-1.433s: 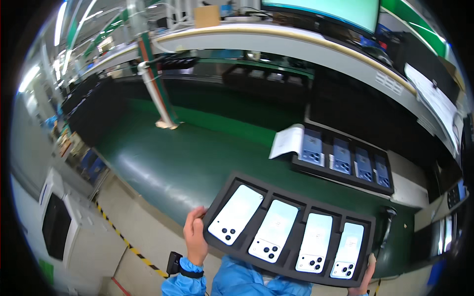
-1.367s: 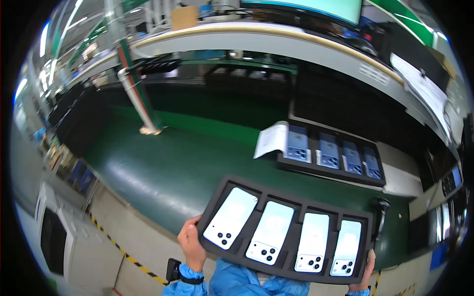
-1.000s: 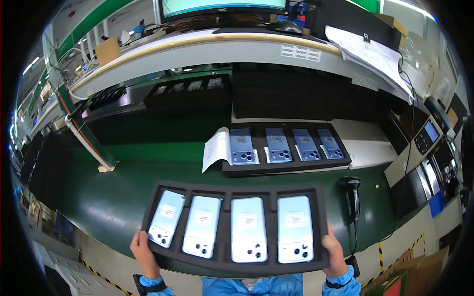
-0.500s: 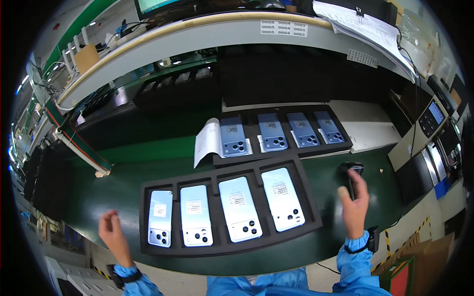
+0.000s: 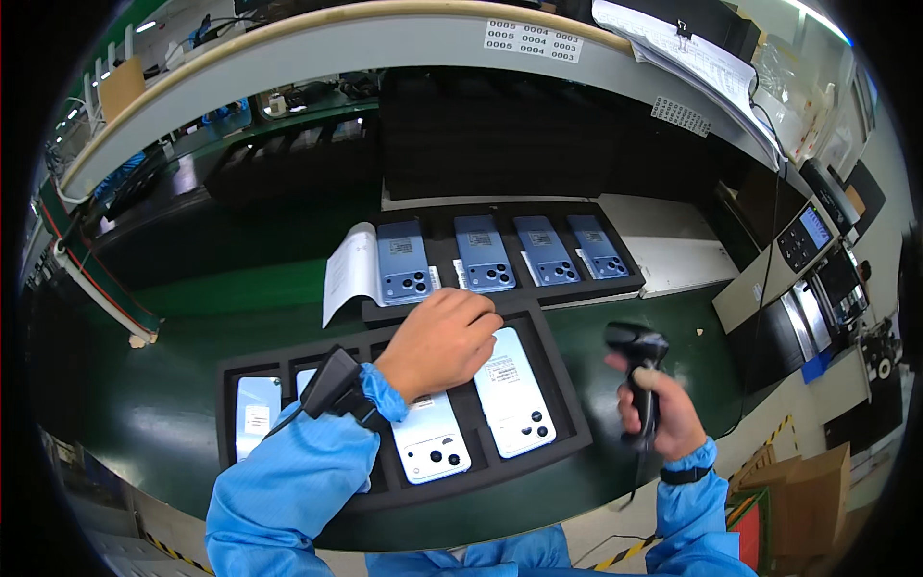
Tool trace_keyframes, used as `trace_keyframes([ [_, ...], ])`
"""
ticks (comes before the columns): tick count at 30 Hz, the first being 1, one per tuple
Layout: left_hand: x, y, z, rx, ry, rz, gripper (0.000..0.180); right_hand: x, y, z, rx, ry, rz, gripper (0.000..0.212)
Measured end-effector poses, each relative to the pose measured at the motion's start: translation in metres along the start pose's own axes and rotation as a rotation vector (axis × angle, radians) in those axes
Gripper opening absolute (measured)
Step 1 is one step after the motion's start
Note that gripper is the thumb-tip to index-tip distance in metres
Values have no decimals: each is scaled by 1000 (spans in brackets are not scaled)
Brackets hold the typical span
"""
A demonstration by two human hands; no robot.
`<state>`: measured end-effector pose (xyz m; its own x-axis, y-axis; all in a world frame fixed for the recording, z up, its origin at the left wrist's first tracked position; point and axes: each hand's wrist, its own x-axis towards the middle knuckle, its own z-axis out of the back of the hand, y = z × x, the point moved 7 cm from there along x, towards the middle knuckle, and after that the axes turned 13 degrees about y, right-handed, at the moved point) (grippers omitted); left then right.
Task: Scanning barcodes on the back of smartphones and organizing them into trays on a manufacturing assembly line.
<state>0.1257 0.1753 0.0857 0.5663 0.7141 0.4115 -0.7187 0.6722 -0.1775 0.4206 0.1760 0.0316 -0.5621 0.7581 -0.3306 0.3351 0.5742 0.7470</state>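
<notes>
My right hand (image 5: 673, 418) is wrapped round the handle of a black barcode scanner (image 5: 636, 338), held up right of the near tray. Reaching across the near black foam tray (image 5: 567, 423), my left hand (image 5: 437, 346) has its fingers curled together, and its fingertips are by the top of the rightmost light-blue phone (image 5: 516, 399). What they hold, if anything, is hidden. Another light phone (image 5: 433, 447) lies partly under that hand, and the phone at the left end (image 5: 258, 413) is partly behind my sleeve. The phones lie backs up, with white labels.
Behind stands a second foam tray (image 5: 500, 300) with several darker blue phones (image 5: 484, 252). A curled paper sheet (image 5: 348, 269) leans at its left end. A label printer-like machine (image 5: 803, 240) stands at the right. Papers (image 5: 692, 67) hang over the shelf edge (image 5: 336, 53).
My left hand has swung from left of the near tray to over its right half. My right hand has picked up the scanner from the table. The view has shifted slightly.
</notes>
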Motion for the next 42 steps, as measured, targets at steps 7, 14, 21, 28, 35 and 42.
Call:
trace_keyframes([
  [7, -11, 4, -21, -56, 16, 51, 26, 7, -37, -81, -233, 115, -322, 28],
  [14, -12, 0, -25, -79, 55, 63, 32, 7, -34, -81, -353, 171, -216, 37],
  [21, -8, -6, -50, 3, 237, 200, 50, 12, 4, 6, -745, -278, 56, 24],
  [28, 0, 0, -50, -11, 220, 237, 44, 45, 16, 37, -1092, -538, 62, 23],
  [35, -2, 1, -48, -25, 168, 249, 44, 54, 15, 57, -1271, -538, 181, 41],
  [42, -2, 5, -39, -392, 47, 257, 44, 44, 14, 54, -1281, -606, 159, 44],
])
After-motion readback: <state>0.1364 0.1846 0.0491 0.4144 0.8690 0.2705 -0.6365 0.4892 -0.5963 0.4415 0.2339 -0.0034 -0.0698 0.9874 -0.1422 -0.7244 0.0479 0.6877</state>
